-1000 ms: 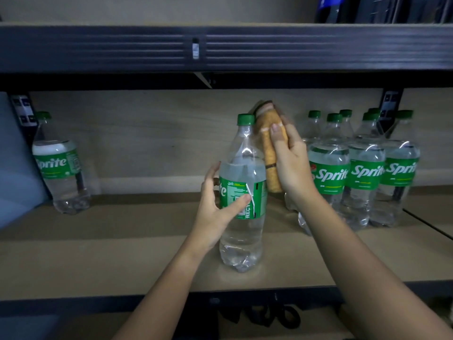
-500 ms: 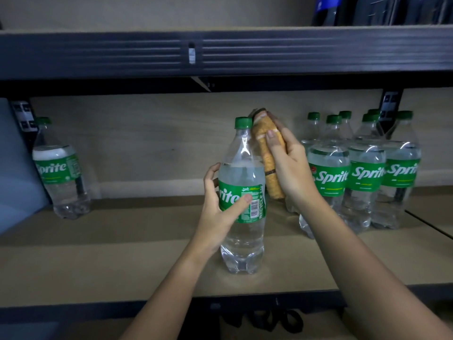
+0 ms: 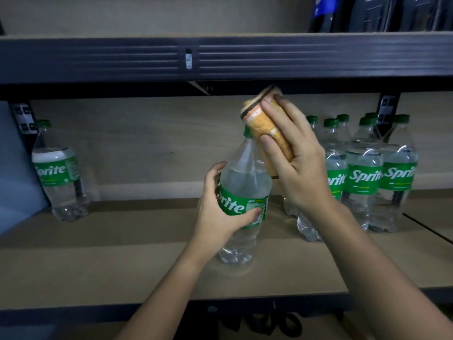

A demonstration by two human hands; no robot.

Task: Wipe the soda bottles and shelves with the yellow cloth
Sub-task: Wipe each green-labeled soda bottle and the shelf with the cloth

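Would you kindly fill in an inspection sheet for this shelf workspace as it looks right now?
Surface: tan shelf board with a dark front rail.
Job's things: Sprite bottle upright on the board; yellow cloth folded, lying against its cap and neck.
Clutter: lone Sprite bottle at far left; cluster of Sprite bottles at right.
Hands: left hand grips the labelled middle of the bottle; right hand holds the cloth.
Cables: dark looped cord or strap below the shelf; which it is cannot be told.
Surroundings: upper shelf beam; dark bottles above it.
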